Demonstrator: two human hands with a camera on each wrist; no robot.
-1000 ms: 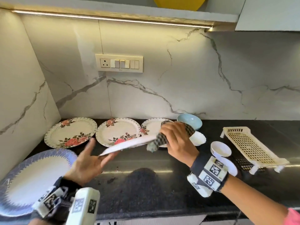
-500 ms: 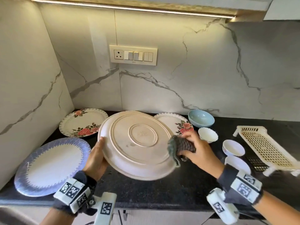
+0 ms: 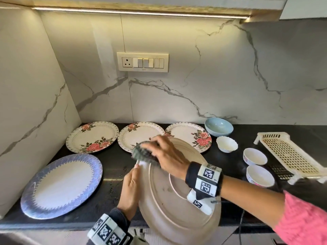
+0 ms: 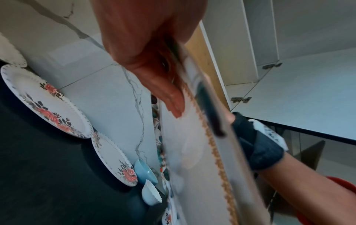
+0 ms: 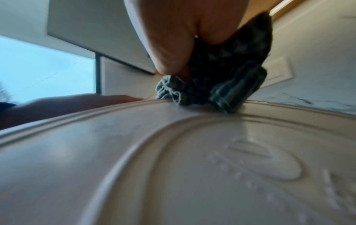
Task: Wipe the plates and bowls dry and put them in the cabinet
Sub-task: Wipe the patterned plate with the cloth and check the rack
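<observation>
A cream plate (image 3: 177, 211) is held tilted above the counter's front edge, underside up. My left hand (image 3: 131, 188) grips its left rim; in the left wrist view the thumb (image 4: 173, 105) lies on the plate's patterned face (image 4: 192, 152). My right hand (image 3: 166, 156) clutches a bunched dark checked cloth (image 3: 144, 153) and presses it on the plate's far left rim. The right wrist view shows the cloth (image 5: 221, 85) on the ringed underside (image 5: 192, 167). Three floral plates (image 3: 92, 137) (image 3: 139, 135) (image 3: 191, 134) and a blue-rimmed plate (image 3: 60, 184) lie on the counter.
On the black counter (image 3: 109, 174), right of the plates, stand a light blue bowl (image 3: 218, 127), a scalloped white bowl (image 3: 227, 144) and two small white bowls (image 3: 254, 156) (image 3: 261, 175). A cream slotted rack (image 3: 290, 154) lies at far right. A marble wall rises behind.
The plate was turned underside up, then tipped and brought nearer and rightward. The cloth in my right hand slid from the plate's right edge across to its far left rim.
</observation>
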